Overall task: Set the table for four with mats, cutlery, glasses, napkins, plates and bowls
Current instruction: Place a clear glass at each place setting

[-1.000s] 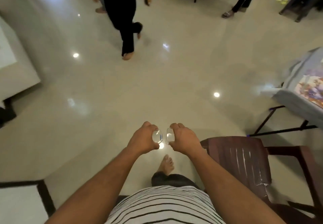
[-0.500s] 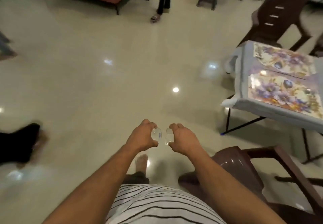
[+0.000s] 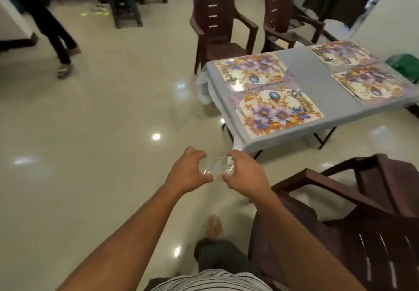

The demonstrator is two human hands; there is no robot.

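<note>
My left hand (image 3: 187,174) grips a clear glass (image 3: 207,168), and my right hand (image 3: 246,172) grips a second clear glass (image 3: 225,168). Both glasses are held side by side in front of me, above the floor. Ahead to the right stands the table (image 3: 301,68) under a grey cloth. Several floral mats lie on it, the nearest one (image 3: 275,111) at the front left corner. A spoon and fork (image 3: 297,93) rest on that mat. Cutlery (image 3: 230,76) also lies on the mat behind it.
A brown plastic chair (image 3: 353,218) stands close at my right. Two more brown chairs (image 3: 217,23) stand behind the table. Someone in dark trousers (image 3: 56,34) walks at the far left. A green object (image 3: 405,65) sits past the table's right end.
The view has swung right, bringing the whole table and its mats into sight. My hands still carry the two glasses together and sit closer to the table's corner.
</note>
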